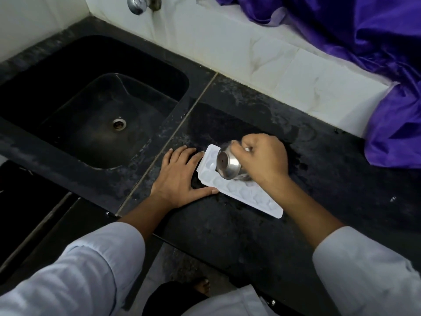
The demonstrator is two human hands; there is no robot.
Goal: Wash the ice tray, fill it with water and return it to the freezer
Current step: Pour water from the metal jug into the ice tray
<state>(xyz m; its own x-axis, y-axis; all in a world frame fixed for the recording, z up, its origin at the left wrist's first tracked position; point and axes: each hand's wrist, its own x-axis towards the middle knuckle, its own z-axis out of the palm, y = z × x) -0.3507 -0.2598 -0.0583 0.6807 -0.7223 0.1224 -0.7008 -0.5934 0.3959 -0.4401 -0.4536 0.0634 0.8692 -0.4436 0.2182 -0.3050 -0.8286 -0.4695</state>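
Sink [79, 110] of dark stone lies sunk in the black table [227, 236], well to the left of both grips, with a round metal drain [119, 123] in its floor. A chrome tap [136, 4] juts from the white tiled wall [273, 65] far beyond the left grip.

Between sink and tray, the left grip [180, 176] rests palm down on the table, fingers straight and spread apart, clamped on nothing. Its forefinger tip reaches the far corner of the tray's left end and its thumb lies along the tray's near long edge, so that end sits in the fork between them.

Just right of that grip the white ice tray [248, 195] lies flat on the table, its long side running away to the right and toward the person, its rounded pockets facing up. The table beyond it looks wet and darker.

Over the tray's left half a steel cup [227, 161] is tipped steeply, its base turned to the left and its mouth down toward the pockets; the mouth is blurred. The right grip [266, 160] is curled tight round the cup from the right side.

Far right of that grip, purple cloth [364, 42] spills over the wall ledge onto the table. Pale sleeves cover both forearms.
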